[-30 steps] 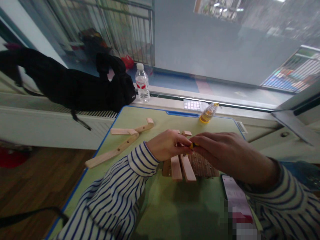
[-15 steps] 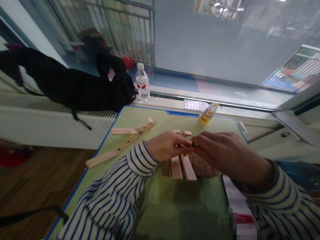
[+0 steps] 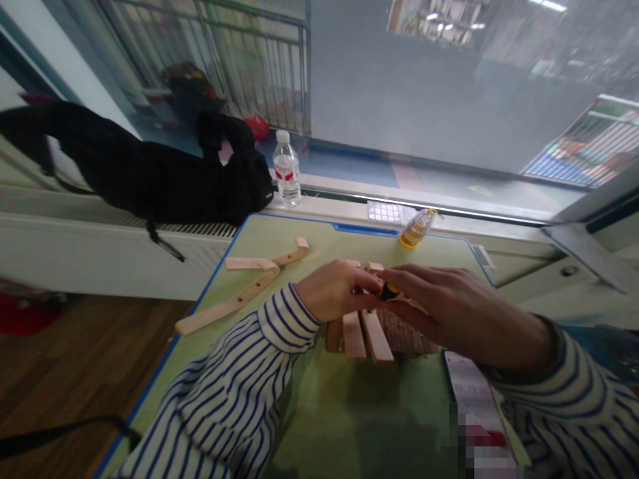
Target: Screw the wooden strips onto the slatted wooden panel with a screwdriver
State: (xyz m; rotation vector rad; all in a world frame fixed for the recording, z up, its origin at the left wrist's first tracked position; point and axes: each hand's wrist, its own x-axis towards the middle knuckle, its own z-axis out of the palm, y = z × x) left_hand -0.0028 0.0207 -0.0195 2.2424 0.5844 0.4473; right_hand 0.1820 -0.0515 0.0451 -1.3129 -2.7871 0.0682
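My right hand [image 3: 444, 309] closes its thumb and fingers round a short yellow-and-black handle, which looks like that of a screwdriver [image 3: 389, 291]; its lower part is hidden. Against it, my left hand [image 3: 339, 287] pinches with thumb and forefinger, and what lies between those fingertips is hidden. Both hands are over two pale wooden strips, a left strip [image 3: 353, 336] and a right strip [image 3: 378, 338], lying side by side across a rough brown wooden block [image 3: 407, 332]. The strips' short raised far ends show just beyond my fingers.
Two hooked wooden pieces with holes [image 3: 249, 290] lie crossed at the table's left. A clear yellow-based bottle [image 3: 418, 228] stands at the back edge. A phone [image 3: 472, 392] lies by my right forearm. On the sill are a water bottle [image 3: 286, 169] and a black bag [image 3: 174, 176].
My right fingers have shifted on the handle, and more of its black and yellow shows between the hands. My left hand keeps its pinch. The strips and block stay put.
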